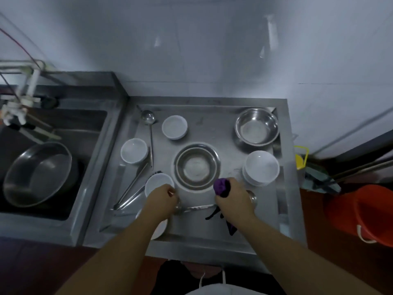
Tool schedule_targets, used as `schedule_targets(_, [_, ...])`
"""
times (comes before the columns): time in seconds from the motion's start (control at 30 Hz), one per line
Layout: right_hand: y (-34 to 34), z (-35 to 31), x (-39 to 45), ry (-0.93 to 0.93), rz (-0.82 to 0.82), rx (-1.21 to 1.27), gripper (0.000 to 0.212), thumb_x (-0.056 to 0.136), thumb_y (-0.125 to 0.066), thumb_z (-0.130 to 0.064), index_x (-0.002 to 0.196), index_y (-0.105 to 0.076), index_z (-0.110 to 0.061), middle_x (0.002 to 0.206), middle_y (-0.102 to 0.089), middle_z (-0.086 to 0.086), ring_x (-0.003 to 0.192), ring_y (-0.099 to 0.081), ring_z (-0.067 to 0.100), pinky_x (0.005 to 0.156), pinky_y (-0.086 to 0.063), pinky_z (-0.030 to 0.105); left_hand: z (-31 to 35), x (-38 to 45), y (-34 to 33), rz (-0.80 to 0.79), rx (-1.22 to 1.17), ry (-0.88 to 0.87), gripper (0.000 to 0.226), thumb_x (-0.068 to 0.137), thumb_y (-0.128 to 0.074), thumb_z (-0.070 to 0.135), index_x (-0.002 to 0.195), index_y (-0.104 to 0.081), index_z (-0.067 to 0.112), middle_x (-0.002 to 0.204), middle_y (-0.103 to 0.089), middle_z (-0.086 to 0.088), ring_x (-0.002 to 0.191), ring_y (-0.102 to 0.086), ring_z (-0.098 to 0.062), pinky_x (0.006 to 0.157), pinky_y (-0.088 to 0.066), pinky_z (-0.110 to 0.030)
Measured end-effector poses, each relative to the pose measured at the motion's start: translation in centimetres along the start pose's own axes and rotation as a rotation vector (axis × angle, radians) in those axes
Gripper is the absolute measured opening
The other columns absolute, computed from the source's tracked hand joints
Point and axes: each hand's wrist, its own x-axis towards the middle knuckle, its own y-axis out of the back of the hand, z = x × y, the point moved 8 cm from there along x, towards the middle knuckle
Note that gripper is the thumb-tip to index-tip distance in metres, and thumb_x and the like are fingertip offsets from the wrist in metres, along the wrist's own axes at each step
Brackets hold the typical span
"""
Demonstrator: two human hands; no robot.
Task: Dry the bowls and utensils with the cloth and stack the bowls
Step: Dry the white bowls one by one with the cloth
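My left hand grips the handle end of a steel ladle that lies across the front of the steel draining tray. My right hand holds a bunched purple cloth over the ladle's other end, and the ladle's cup peeks out to the right of it. Single white bowls stand at the back, at the left and beside my left hand. A stack of white bowls stands at the right. One steel bowl is in the middle, another at the back right.
A second ladle and tongs lie on the tray's left side. A white dish shows under my left forearm. The sink at the left holds a large steel basin. An orange bucket stands on the floor at the right.
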Motion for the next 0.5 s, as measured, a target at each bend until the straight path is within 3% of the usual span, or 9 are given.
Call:
schedule_targets(0.17, [-6.8,-2.1,-0.3,-0.049,-0.018,-0.046,0.028,0.087,-0.067,-0.026,0.11,-0.054,-0.035,0.089,-0.067,-0.006,0.073,-0.067,0.012,0.055,-0.051,0.028,-7.9,2.1,1.4,-0.089,0.054,-0.012,0.033,0.101,-0.06,0.031,0.132,-0.063,0.021,0.127,-0.07,-0.006,0.113,-0.066,-0.028,0.097,-0.055,-0.039])
schedule_targets(0.3, [-12.0,-3.4,-1.5,-0.104,0.027,-0.031,0.029,0.086,-0.067,-0.026,0.111,-0.055,-0.035,0.091,-0.067,-0.005,0.076,-0.065,0.013,0.055,-0.05,0.029,-12.8,3.4,1.5,-0.167,0.107,-0.047,0.036,0.099,-0.061,0.03,0.133,-0.063,0.018,0.129,-0.068,-0.006,0.113,-0.066,-0.026,0.088,-0.051,-0.034])
schedule_targets(0.43, [-16.2,-3.9,-2.9,-0.148,0.081,-0.012,0.028,0.087,-0.07,-0.023,0.106,-0.053,-0.036,0.087,-0.065,-0.008,0.07,-0.062,0.004,0.045,-0.043,0.015,-15.8,4.3,1.6,-0.19,0.101,-0.091,0.012,0.093,-0.064,0.028,0.103,-0.059,0.026,0.101,-0.065,0.002,0.097,-0.066,-0.024,0.074,-0.043,-0.031])
schedule_targets(0.5, [-17.5,-3.7,-3.6,-0.174,0.11,0.01,0.025,0.087,-0.069,-0.021,0.105,-0.055,-0.033,0.086,-0.066,-0.006,0.066,-0.065,0.008,0.047,-0.05,0.02,-16.8,4.6,1.4,-0.19,0.077,-0.086,0.012,0.091,-0.066,0.03,0.098,-0.055,0.03,0.094,-0.063,0.004,0.097,-0.067,-0.024,0.072,-0.041,-0.03])
